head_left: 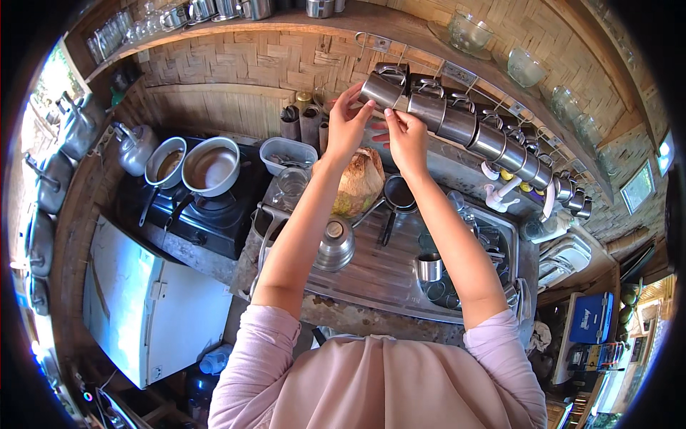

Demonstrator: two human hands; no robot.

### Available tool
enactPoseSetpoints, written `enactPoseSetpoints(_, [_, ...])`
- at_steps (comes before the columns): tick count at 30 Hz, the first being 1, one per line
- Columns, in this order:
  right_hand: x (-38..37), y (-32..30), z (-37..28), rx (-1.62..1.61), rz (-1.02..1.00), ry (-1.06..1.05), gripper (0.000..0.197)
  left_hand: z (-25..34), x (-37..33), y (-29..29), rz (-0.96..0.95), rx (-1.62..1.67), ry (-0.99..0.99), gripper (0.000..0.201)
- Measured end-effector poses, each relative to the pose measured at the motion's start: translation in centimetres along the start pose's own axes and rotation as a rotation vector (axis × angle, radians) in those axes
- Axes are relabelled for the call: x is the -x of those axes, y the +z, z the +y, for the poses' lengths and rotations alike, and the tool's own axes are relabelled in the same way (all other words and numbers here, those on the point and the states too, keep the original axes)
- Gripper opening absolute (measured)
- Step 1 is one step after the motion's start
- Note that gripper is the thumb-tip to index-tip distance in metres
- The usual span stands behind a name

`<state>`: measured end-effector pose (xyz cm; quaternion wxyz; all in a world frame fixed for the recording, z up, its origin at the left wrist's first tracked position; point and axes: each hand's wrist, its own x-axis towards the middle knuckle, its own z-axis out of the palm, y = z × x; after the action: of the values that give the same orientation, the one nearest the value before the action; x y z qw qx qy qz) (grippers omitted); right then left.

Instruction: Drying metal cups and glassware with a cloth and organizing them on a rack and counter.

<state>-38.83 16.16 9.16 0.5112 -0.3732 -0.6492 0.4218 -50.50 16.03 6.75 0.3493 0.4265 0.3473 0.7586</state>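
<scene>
Both arms reach up to a row of shiny metal mugs hanging from a rail under the shelf. My left hand (346,127) is closed at the bottom left end of the leftmost mug (384,89), its thumb below and its fingers behind. Just right of it, my right hand (407,141) is held open, its thumb raised near the underside of that mug and its fingers apart, with nothing visible in them. Beside this mug hangs another metal mug (426,111). Beneath my hands a husked coconut (361,182) stands at the back of the sink counter.
A metal kettle (336,244), a small black pan (399,191) and a metal cup (429,267) stand on the steel drainboard (357,286). To the left, two pots (211,166) sit on a black stove (214,227). Glass bowls (468,32) line the shelf above.
</scene>
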Motion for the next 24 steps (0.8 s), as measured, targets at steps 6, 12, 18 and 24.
enactPoseSetpoints(6, [0.0,-0.9,3.4,0.050,0.008,-0.075,0.030,-0.4,0.7,1.0,0.102,0.128,-0.150,0.035])
enactPoseSetpoints(12, [2.7,-0.8,1.3,0.020,0.035,0.033,0.040,0.1,3.2,0.7,0.174,0.274,-0.307,0.025])
enactPoseSetpoints(18, [5.4,-2.4,0.7,-0.288,-0.057,0.028,0.040,-0.6,8.4,2.3,0.099,0.366,-0.410,0.020])
enactPoseSetpoints(24, [8.3,-7.1,3.5,-0.159,-0.012,0.030,0.033,-1.8,11.8,5.2,-0.017,0.288,-0.388,0.017])
